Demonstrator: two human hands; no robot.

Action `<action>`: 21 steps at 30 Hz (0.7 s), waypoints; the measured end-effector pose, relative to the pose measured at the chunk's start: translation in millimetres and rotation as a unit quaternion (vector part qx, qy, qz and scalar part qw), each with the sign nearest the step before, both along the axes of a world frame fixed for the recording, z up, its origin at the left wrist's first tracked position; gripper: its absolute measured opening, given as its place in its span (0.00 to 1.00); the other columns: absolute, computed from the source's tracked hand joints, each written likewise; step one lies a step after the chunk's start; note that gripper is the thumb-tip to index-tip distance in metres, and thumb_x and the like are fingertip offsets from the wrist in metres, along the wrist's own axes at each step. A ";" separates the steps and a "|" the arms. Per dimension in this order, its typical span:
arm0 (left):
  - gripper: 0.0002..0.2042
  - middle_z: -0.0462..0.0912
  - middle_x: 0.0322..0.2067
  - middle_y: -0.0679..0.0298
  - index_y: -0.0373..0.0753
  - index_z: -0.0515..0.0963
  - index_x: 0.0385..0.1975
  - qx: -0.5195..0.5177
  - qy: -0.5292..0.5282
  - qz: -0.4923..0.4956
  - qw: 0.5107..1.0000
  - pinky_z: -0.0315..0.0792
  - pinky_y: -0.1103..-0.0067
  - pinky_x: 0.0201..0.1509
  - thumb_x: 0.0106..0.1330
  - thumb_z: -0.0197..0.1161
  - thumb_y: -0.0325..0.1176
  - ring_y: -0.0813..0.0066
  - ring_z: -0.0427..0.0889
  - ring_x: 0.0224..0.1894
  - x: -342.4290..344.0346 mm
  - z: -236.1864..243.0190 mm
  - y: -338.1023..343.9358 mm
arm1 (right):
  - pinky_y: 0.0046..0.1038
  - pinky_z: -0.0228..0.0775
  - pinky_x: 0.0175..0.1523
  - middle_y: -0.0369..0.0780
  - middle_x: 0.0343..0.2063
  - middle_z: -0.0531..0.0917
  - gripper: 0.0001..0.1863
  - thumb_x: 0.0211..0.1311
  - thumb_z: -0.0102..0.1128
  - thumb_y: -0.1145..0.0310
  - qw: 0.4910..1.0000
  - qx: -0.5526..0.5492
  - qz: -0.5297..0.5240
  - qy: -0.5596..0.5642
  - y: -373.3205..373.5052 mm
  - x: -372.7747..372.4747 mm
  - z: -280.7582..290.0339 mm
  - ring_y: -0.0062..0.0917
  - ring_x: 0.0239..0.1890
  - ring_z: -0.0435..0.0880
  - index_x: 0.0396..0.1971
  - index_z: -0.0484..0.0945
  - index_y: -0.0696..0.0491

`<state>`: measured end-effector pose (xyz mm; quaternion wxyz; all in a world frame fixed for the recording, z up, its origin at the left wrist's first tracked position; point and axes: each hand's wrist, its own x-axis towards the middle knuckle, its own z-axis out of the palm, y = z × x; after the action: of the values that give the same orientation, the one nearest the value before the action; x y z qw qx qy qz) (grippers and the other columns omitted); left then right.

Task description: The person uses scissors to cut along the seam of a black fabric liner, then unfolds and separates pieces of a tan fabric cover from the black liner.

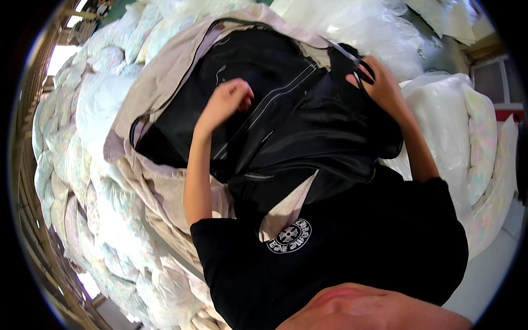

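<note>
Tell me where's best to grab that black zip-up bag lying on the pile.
Probably the bag's far right corner, where the right hand already grips the black bag: the fabric bunches there into a graspable fold. Come from the right side. The flat middle panel by the left hand and zipper offers little to pinch.

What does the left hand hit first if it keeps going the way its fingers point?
Probably the black bag: the left hand has its curled fingers aimed at the zipper running across the fabric. Depth is unclear, so it may already be touching.
</note>
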<state>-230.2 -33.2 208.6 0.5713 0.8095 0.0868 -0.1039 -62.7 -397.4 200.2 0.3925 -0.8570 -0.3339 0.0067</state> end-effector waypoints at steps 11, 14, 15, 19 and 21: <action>0.17 0.83 0.30 0.45 0.31 0.81 0.34 0.190 0.335 0.185 0.904 0.74 0.67 0.41 0.71 0.52 0.41 0.52 0.85 0.37 -342.5 4.1 -32.8 | 0.31 0.65 0.35 0.41 0.24 0.73 0.22 0.51 0.75 0.65 0.878 -0.160 0.427 0.146 97.5 5.2 -23.6 0.34 0.27 0.71 0.34 0.67 0.57; 0.16 0.86 0.33 0.53 0.32 0.82 0.39 0.186 0.443 0.241 0.844 0.73 0.73 0.46 0.70 0.51 0.36 0.65 0.85 0.38 -417.3 19.5 -30.7 | 0.31 0.64 0.34 0.42 0.24 0.72 0.23 0.51 0.75 0.66 0.861 -0.129 0.465 0.162 94.0 2.5 -12.3 0.35 0.26 0.69 0.33 0.66 0.57; 0.16 0.86 0.34 0.53 0.32 0.82 0.40 0.184 0.459 0.242 0.835 0.73 0.73 0.47 0.70 0.51 0.37 0.63 0.85 0.39 -432.8 16.2 -33.4 | 0.31 0.63 0.33 0.42 0.23 0.69 0.23 0.48 0.75 0.69 0.854 -0.118 0.477 0.171 92.1 -0.2 -8.7 0.33 0.26 0.65 0.33 0.65 0.57; 0.17 0.86 0.40 0.51 0.32 0.81 0.45 0.150 0.428 0.305 0.837 0.73 0.74 0.52 0.69 0.53 0.39 0.62 0.84 0.45 -440.1 -19.7 -49.7 | 0.28 0.63 0.31 0.40 0.21 0.70 0.22 0.45 0.77 0.74 0.870 -0.165 0.433 0.168 66.2 -9.7 5.6 0.32 0.22 0.69 0.31 0.67 0.57; 0.16 0.86 0.35 0.48 0.34 0.82 0.39 0.221 0.464 0.298 0.805 0.74 0.69 0.47 0.69 0.54 0.41 0.55 0.85 0.41 -420.2 -24.3 -51.7 | 0.29 0.63 0.30 0.40 0.20 0.71 0.21 0.44 0.77 0.73 0.862 -0.217 0.412 0.201 45.1 -4.9 15.3 0.30 0.22 0.69 0.29 0.68 0.58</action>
<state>-650.5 -84.9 184.4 0.2716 0.7036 0.5987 -0.2697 -67.6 -352.3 215.5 0.2165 -0.6844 -0.5607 0.4127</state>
